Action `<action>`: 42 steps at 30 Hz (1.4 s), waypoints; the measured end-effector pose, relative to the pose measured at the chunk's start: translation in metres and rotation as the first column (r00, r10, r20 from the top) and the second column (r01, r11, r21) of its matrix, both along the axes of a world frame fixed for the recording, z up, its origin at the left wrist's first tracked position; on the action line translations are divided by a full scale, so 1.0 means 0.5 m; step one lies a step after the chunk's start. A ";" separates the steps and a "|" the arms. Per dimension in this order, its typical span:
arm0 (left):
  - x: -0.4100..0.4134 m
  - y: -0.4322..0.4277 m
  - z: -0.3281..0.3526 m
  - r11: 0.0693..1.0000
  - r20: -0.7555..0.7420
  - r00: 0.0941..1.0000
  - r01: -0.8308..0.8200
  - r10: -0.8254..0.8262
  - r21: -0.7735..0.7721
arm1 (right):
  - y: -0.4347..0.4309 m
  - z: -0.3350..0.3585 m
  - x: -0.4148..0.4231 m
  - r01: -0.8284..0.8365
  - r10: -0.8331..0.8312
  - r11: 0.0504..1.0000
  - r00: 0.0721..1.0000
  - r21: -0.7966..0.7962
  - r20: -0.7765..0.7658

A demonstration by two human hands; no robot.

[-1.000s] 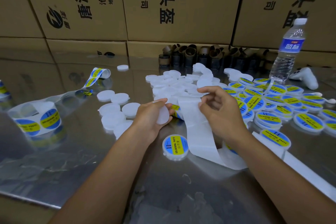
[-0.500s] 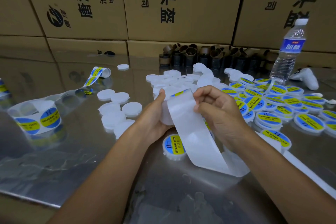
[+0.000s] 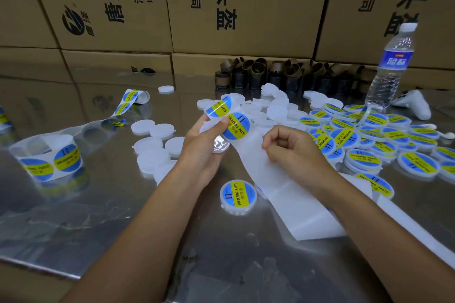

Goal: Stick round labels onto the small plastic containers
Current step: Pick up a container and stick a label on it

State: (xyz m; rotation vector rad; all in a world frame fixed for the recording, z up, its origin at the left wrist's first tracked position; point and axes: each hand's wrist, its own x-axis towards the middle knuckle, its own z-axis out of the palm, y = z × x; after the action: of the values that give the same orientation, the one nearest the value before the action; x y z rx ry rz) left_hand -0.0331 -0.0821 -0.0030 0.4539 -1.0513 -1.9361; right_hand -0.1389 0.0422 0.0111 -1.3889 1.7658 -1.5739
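Blue-and-yellow label [image 3: 236, 126] sits on the white backing strip [image 3: 283, 194], raised above the steel table [image 3: 123, 216]; left hand [image 3: 202, 152] grips a clear container [image 3: 218, 144], thumb against the strip beside the label; right hand [image 3: 293, 152] pinches the strip lower down, fingers curled; labelled containers [image 3: 364, 145] heaped at right; plain containers [image 3: 152, 145] at left.

Dim indoor light, glare on steel table [image 3: 73, 216], wide-angle bending
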 end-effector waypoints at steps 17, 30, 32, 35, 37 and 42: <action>-0.004 0.028 -0.007 0.949 0.314 0.949 0.082 0.019 -0.304 | -0.016 -0.032 -0.003 0.219 -0.454 0.885 0.598 -0.410 -0.661; -0.001 0.031 0.000 0.958 0.379 0.918 0.202 -0.113 -0.203 | -0.018 -0.030 -0.024 0.112 -0.525 0.835 0.455 -0.539 -0.719; -0.001 0.031 -0.001 0.959 0.422 0.902 0.194 -0.091 -0.208 | -0.017 -0.027 -0.023 0.093 -0.542 0.825 0.411 -0.558 -0.733; -0.001 0.032 -0.002 0.961 0.446 0.892 0.180 -0.069 -0.211 | -0.016 -0.024 -0.020 0.056 -0.538 0.825 0.379 -0.562 -0.753; -0.001 0.034 -0.001 0.962 0.446 0.892 0.178 -0.069 -0.207 | -0.015 -0.023 -0.019 0.058 -0.527 0.835 0.371 -0.548 -0.765; -0.001 0.036 0.000 0.962 0.466 0.884 0.150 -0.028 -0.228 | -0.016 -0.027 -0.021 0.113 -0.521 0.846 0.385 -0.521 -0.762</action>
State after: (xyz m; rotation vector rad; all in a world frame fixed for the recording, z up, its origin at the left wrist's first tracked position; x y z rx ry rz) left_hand -0.0337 -0.0641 -0.0030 0.7496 -1.6337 -1.7736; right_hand -0.1493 0.0344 -0.0026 -2.5658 2.5298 -1.5185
